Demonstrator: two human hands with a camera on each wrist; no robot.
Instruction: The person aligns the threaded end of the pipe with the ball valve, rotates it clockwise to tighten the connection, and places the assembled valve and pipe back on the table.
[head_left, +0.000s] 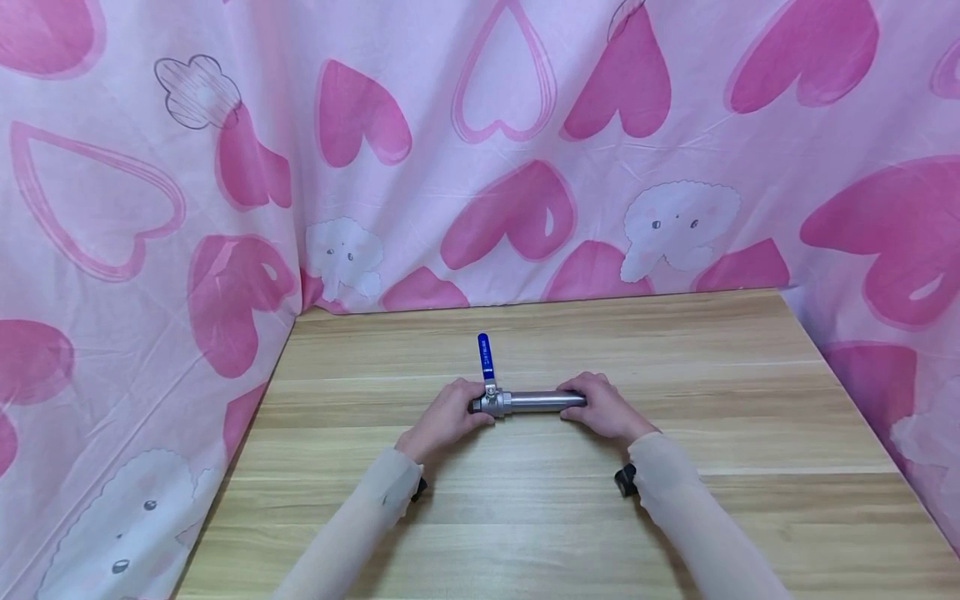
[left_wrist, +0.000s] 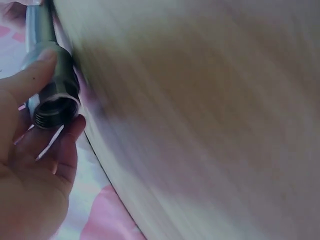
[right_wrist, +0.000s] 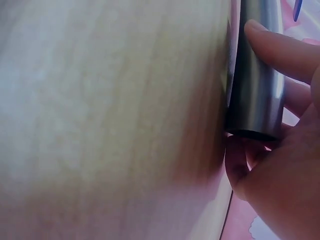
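Note:
A metal ball valve (head_left: 492, 404) with a blue lever handle (head_left: 485, 357) is joined to a smooth steel pipe (head_left: 536, 402), the two in one line across the table. My left hand (head_left: 455, 417) grips the valve body at its left end. In the left wrist view the thumb lies over the valve (left_wrist: 60, 70), and its open threaded mouth faces the camera. My right hand (head_left: 606, 408) holds the pipe's right end. The right wrist view has the thumb along the pipe (right_wrist: 260, 85), with fingers behind it. The lever points toward the back of the table.
The wood-grain table (head_left: 525, 517) reaches back to a pink curtain (head_left: 517, 150) with hearts, which also hangs along the left and right sides. A black wrist device (head_left: 626, 481) shows under the right sleeve.

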